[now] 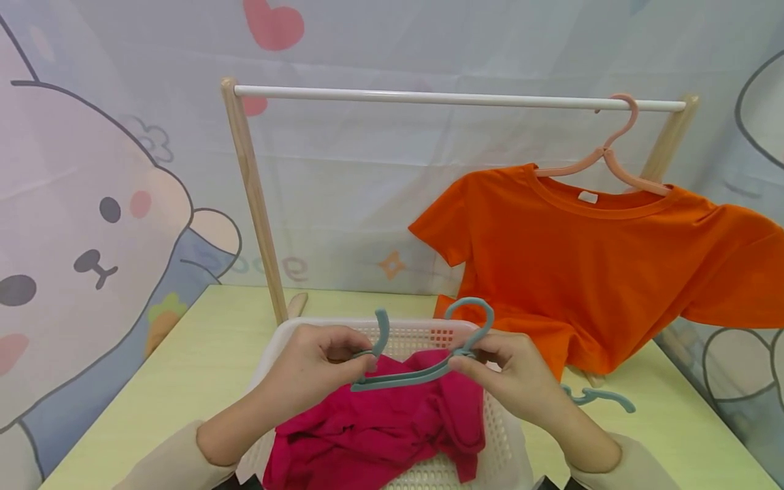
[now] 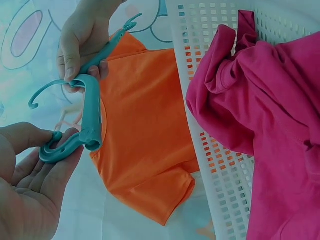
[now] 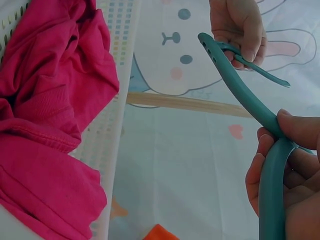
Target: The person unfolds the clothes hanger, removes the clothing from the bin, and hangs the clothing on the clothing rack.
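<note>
Above the basket, both hands hold a teal clothes hanger. My left hand pinches a thin curved piece at the hanger's left end between thumb and fingers. My right hand grips the middle, by the base of the hook, which curves upward in the head view. Beyond the right wrist shows a teal notched end, seemingly the hanger's other arm. Below the hands, a magenta garment lies crumpled in a white perforated basket.
Behind the basket stands a rack with a white rail and wooden posts. An orange T-shirt hangs at its right on a pink hanger, its lower part reaching the pale table. A printed cloth backdrop is behind.
</note>
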`<action>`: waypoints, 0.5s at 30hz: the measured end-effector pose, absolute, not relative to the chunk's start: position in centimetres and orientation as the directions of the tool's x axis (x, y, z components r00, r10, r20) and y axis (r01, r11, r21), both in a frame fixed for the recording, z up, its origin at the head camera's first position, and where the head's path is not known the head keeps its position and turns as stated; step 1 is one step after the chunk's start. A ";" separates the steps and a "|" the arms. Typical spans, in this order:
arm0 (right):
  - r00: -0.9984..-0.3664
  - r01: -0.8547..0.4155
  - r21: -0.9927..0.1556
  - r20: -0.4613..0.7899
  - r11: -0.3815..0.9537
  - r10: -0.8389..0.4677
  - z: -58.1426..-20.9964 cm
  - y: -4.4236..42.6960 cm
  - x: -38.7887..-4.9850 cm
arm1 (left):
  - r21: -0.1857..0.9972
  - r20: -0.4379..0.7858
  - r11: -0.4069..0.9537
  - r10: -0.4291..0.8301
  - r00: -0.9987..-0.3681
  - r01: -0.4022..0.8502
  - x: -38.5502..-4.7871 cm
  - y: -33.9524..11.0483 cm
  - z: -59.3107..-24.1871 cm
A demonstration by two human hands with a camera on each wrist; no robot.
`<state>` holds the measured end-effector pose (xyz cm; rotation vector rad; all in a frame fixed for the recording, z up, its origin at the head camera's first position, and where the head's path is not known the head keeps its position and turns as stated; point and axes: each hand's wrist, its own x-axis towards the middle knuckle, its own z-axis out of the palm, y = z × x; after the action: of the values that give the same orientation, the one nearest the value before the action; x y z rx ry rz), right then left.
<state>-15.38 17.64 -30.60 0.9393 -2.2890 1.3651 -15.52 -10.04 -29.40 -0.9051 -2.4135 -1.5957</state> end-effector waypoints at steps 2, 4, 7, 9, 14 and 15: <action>-0.733 -0.678 -0.659 0.569 0.327 -0.373 -30.5 17.7 -15.3 | 0.808 0.391 0.273 0.412 -0.823 0.522 -15.5 -10.3 -29.3; -0.731 -0.680 -0.657 0.576 0.324 -0.367 -30.5 17.8 -15.3 | 0.822 0.380 0.262 0.407 -0.831 0.505 -15.5 -10.5 -29.3; -0.729 -0.683 -0.653 0.587 0.327 -0.351 -30.5 18.0 -15.3 | 0.850 0.357 0.241 0.390 -0.849 0.468 -15.5 -10.8 -29.3; -0.732 -0.680 -0.656 0.590 0.328 -0.341 -30.5 18.1 -15.3 | 0.867 0.342 0.228 0.375 -0.862 0.443 -15.5 -11.0 -29.3; -0.746 -0.666 -0.664 0.586 0.340 -0.316 -30.6 18.4 -15.5 | 0.888 0.328 0.214 0.326 -0.887 0.407 -15.6 -11.3 -29.5; -0.747 -0.665 -0.665 0.587 0.341 -0.313 -30.6 18.4 -15.5 | 0.891 0.328 0.209 0.316 -0.890 0.402 -15.6 -11.4 -29.6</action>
<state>-15.50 18.44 -30.58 0.8645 -2.2545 1.3717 -15.64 -11.35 -29.59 -0.7096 -2.3835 -1.7956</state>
